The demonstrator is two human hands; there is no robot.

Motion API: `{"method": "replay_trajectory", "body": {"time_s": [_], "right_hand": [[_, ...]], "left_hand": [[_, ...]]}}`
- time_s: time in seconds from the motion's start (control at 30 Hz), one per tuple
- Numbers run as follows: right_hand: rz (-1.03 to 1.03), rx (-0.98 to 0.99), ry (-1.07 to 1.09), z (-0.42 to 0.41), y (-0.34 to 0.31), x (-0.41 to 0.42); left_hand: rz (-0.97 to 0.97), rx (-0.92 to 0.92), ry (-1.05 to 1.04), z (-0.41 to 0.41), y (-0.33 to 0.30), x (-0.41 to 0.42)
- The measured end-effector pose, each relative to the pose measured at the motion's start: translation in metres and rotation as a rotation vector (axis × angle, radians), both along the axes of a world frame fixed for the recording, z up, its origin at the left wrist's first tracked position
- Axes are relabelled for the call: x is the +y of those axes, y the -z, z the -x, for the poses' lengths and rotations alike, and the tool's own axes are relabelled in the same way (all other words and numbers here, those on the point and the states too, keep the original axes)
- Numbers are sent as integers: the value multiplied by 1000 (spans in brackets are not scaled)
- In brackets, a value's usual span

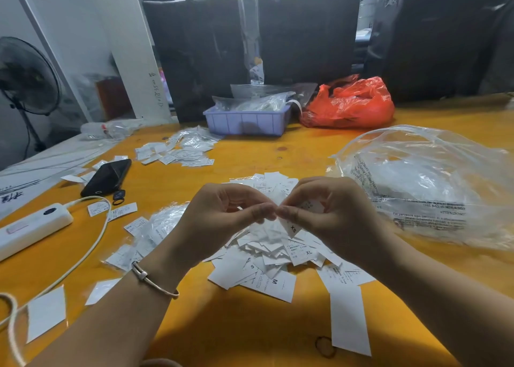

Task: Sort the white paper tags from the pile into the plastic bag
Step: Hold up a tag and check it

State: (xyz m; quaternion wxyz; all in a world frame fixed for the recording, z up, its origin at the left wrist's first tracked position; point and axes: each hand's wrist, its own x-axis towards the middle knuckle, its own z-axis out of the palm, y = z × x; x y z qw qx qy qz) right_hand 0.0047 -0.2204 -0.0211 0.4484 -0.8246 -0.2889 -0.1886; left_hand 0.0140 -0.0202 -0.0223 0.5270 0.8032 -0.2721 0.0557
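Currently both hands are raised just above the pile of white paper tags (267,252) at the centre of the tabletop (244,330). The left hand (222,213) and the right hand (325,213) meet fingertip to fingertip. The right hand pinches a tag marked XS (293,227) between thumb and fingers. The left hand's fingers are curled toward the same tag; whether they grip it or only touch it cannot be determined.

Task status, as a judgement:
- The pile remains large. Tags marked S, M and XL lie face up among many blank-side pieces, so most of the sorting appears to be outstanding.
- The large clear plastic bag (428,183) lies to the right of the pile, near the right hand. White material shows through its film; whether this is tags cannot be confirmed.
- The held tag has not yet reached the bag.

Other tags lie apart from the main pile:
- a second scatter (178,151) farther back on the left, near a lilac tray (247,122);
- loose pieces and small clear packets at the left, beside a black phone (107,177) and a white power strip (30,227);
- one long strip (349,319) at the near right.

A red bag (350,102) sits behind the tray.
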Motion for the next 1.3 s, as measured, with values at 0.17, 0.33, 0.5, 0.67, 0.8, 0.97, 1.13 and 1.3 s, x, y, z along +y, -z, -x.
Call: {"method": "replay_trajectory", "body": {"time_s": [0.17, 0.33, 0.5, 0.67, 0.8, 0.97, 1.13, 1.3], "right_hand": [[-252, -6, 46, 1, -7, -7], [-358, -149, 24, 9, -16, -11], [-308, -187, 8, 16, -15, -4], [-202, -323, 59, 20, -11, 1], [-73, -485, 145, 18, -9, 3], [13, -600, 187, 15, -6, 2], [9, -496, 121, 13, -6, 0], [-32, -258, 48, 7, -3, -3]], "left_hand": [[47, -34, -1, 0, 0, 2], [-7, -133, -23, 3, 0, 1], [-37, -162, -49, 4, -1, 0], [-24, -164, -42, 5, -1, -3], [-35, -170, -49, 5, -1, -2], [-33, -149, -28, 6, -2, -1], [-38, -109, -17, 6, -3, 0], [-20, -62, 15, 6, -3, 0]]}}
